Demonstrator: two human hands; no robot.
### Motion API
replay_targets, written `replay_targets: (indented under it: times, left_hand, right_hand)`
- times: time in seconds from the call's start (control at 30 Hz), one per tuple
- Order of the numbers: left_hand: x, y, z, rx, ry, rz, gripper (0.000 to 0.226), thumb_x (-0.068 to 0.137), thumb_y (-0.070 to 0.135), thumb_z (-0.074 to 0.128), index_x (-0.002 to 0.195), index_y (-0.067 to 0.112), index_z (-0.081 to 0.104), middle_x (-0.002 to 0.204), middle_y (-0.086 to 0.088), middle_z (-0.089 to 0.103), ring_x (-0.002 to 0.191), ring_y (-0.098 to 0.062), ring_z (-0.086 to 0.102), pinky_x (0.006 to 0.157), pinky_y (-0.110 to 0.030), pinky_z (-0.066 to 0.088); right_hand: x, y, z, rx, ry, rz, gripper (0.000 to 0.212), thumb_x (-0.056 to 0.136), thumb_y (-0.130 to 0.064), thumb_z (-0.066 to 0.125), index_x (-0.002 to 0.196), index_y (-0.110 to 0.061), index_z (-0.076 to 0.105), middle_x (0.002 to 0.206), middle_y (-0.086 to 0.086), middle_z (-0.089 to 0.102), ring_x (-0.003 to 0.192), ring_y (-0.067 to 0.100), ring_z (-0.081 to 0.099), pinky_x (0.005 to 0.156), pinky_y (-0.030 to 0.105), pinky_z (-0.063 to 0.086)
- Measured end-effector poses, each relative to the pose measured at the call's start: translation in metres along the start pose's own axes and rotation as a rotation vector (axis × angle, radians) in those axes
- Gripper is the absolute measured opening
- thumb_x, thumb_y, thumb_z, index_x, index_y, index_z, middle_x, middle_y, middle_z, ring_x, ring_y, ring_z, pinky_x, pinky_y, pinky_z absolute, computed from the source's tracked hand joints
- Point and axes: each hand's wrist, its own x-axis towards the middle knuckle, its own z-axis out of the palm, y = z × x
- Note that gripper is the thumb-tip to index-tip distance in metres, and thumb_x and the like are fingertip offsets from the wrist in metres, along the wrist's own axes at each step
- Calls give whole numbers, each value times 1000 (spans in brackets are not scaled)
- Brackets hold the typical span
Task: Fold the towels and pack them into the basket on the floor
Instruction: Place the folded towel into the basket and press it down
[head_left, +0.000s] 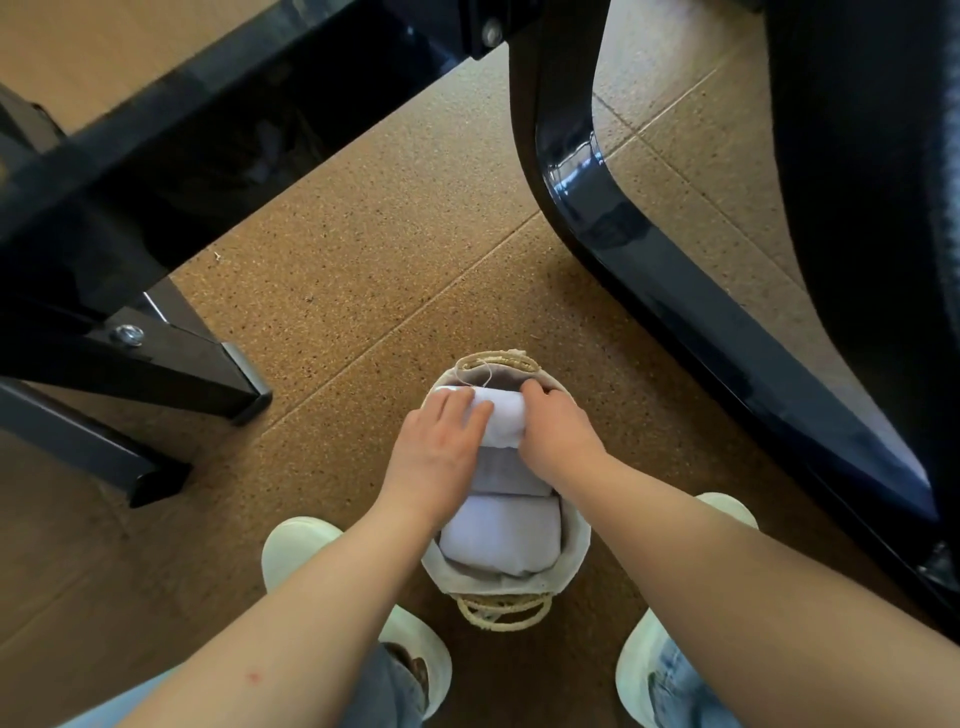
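While both hands sit over the basket (577, 540), all contact is on the far towel (506, 418), a white fold lying crosswise at the basket's far end, just inside the rim.

Left hand (441, 441): released, fingers (460, 410) straight and close together, lying flat on the towel's left half. No grip, only surface contact.

Right hand (556, 426): fingers curled down over the towel's right end, grasping it against the basket's right wall. Fingertips are hidden, so depth of grip can't be told.

Also inside the basket: middle towel (506, 473) touching the far one, partly under the wrists, and near towel (501, 535) at the basket's near end, folded flat.

The basket stands on the cork floor (363, 291), with a white shoe (296, 551) just beside it on either side. Black table legs (156, 364) stand left of the basket, well apart.
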Motion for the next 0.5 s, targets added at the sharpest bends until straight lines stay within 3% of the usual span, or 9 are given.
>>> replay_targets:
  times: [0.07, 0.23, 0.33, 0.4, 0.5]
  left_hand:
    - [-1, 2, 0, 30, -35, 35, 44, 82, 13, 56, 126, 11, 60, 128, -13, 56, 118, -35, 54, 76, -44, 53]
    - [4, 3, -1, 73, -85, 40, 46, 83, 16, 49, 127, 10, 60, 125, -13, 60, 116, -35, 57, 84, -42, 52]
    - [7, 4, 5, 45, -131, 44, 50, 85, 17, 47, 134, 6, 52, 133, -19, 57, 123, -39, 53, 97, -47, 51]
    - [8, 5, 8, 40, -163, 48, 52, 85, 18, 47, 136, 5, 48, 135, -21, 55, 125, -40, 51, 101, -49, 49]
    - [11, 7, 11, 16, -196, 24, 55, 83, 15, 59, 136, 4, 51, 135, -22, 55, 125, -41, 52, 101, -49, 50]
  right_hand:
    - [-6, 3, 5, -45, 56, -51, 37, 95, -17, 57, 131, -19, 46, 132, 12, 54, 119, 34, 56, 93, 38, 48]
    - [-20, 10, 19, -157, 169, -134, 58, 97, -20, 56, 149, -23, 30, 149, 10, 29, 124, 32, 53, 85, 40, 56]
    - [-26, 13, 21, -335, 274, -279, 59, 85, -22, 70, 139, -19, 45, 143, 15, 41, 122, 35, 49, 87, 40, 55]
    - [-27, 16, 24, -432, 302, -346, 57, 83, -23, 70, 136, -16, 51, 132, 14, 51, 119, 36, 51, 96, 44, 50]
    - [-23, 16, 26, -422, 207, -354, 67, 86, -27, 66, 147, -15, 40, 144, 16, 44, 136, 39, 42, 111, 49, 41]
